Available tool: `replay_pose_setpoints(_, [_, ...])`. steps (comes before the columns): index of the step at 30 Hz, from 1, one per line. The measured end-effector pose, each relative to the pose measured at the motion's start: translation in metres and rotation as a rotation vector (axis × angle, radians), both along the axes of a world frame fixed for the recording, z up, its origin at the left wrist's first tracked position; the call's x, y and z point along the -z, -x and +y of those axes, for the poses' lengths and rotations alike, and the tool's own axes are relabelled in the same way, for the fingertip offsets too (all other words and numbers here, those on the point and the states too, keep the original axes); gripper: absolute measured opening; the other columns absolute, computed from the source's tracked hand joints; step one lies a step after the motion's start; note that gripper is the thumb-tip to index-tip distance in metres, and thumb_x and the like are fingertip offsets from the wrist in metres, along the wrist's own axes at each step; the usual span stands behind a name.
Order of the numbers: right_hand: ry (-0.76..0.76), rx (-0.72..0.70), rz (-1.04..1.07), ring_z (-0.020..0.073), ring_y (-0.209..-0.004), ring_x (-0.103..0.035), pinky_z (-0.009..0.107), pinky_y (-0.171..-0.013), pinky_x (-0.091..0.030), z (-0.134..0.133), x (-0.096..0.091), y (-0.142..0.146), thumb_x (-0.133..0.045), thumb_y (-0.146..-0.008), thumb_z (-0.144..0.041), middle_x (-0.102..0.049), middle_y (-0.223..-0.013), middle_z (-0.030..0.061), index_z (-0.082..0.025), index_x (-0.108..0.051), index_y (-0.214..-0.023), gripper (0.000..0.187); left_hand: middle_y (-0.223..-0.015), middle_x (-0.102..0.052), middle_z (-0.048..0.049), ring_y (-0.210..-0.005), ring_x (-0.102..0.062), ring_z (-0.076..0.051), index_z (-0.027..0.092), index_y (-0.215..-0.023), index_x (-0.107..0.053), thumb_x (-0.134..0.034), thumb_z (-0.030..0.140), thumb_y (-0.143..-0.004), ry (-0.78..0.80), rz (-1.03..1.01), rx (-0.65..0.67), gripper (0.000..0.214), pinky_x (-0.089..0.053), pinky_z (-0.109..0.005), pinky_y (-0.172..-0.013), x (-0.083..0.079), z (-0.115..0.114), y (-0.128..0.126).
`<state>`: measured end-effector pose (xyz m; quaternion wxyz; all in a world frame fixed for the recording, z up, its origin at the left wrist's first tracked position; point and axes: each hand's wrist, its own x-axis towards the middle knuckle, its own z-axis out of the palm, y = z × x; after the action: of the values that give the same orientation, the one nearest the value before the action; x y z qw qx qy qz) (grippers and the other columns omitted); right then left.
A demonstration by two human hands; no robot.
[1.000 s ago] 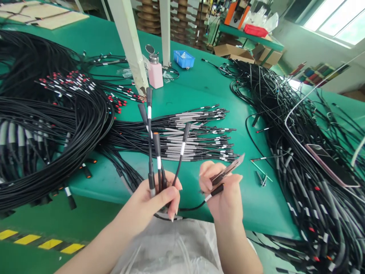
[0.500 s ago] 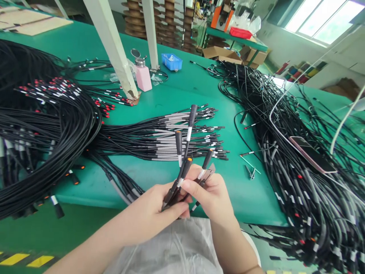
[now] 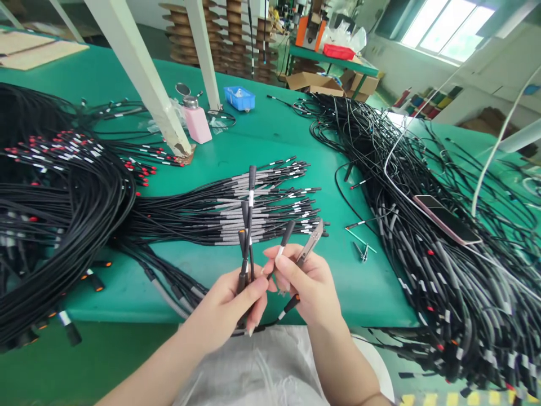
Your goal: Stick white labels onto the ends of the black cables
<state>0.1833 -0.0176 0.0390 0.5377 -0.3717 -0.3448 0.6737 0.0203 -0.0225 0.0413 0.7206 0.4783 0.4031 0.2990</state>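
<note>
My left hand [image 3: 239, 299] is closed around several black cable ends [image 3: 251, 194]. They stand upright from the fist, with moulded connectors and white labels, and one has an orange tip. Close beside it, my right hand [image 3: 310, 285] pinches a single cable end [image 3: 288, 232] with a white band between thumb and fingers. The same hand holds a slim metal utility knife [image 3: 311, 241], its tip pointing up and away. Below the right hand hangs another black connector [image 3: 291, 303] with an orange end. Where these cables run inside the fists is hidden.
Bundled cables with grey sleeves [image 3: 240, 217] lie ahead on the green table [image 3: 270, 132]. Coiled cables [image 3: 76, 214] heap up left; a tangled pile with a phone [image 3: 448, 219] lies right. A pink bottle [image 3: 197, 121], blue bin [image 3: 239, 98] and white post [image 3: 139, 79] stand behind.
My hands have moved slightly apart. The cable ends in my left hand are gathered more upright, and the knife in my right hand has come up into clearer view. The camera view has shifted.
</note>
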Motion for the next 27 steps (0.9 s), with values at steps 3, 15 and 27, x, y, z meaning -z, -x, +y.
replay_pose_setpoints(3, [0.019, 0.002, 0.027, 0.0063, -0.046, -0.038, 0.024, -0.044, -0.030, 0.001, -0.002, 0.001, -0.081, -0.079, -0.041, -0.069, -0.067, 0.0014, -0.018, -0.076, -0.082, 0.024, -0.064, -0.065, -0.0006, -0.062, -0.057, -0.015, 0.018, -0.076, -0.068, -0.065, 0.046, -0.094, 0.024, -0.016, -0.147, 0.034, -0.044, -0.027, -0.063, -0.001, 0.002, 0.000])
replay_pose_setpoints(15, [0.161, -0.207, 0.127, 0.0030, -0.038, -0.029, 0.022, -0.038, -0.018, 0.005, -0.002, 0.006, -0.088, -0.068, -0.045, -0.070, -0.060, -0.0001, -0.019, -0.060, -0.068, 0.038, -0.050, -0.040, 0.0076, -0.043, -0.030, -0.007, 0.017, -0.074, -0.070, -0.077, 0.040, -0.083, 0.158, -0.241, -0.388, 0.026, -0.026, -0.021, -0.044, -0.015, 0.018, 0.003])
replay_pose_setpoints(27, [0.199, -0.243, 0.205, 0.0057, -0.042, -0.048, 0.017, -0.035, -0.021, 0.008, 0.002, 0.011, -0.092, -0.066, -0.037, -0.066, -0.060, -0.0016, -0.019, -0.058, -0.068, 0.038, -0.051, -0.047, 0.0072, -0.042, -0.036, -0.007, 0.020, -0.079, -0.069, -0.075, 0.054, -0.084, 0.130, -0.324, -0.427, 0.035, -0.031, -0.021, -0.044, -0.011, 0.017, 0.002])
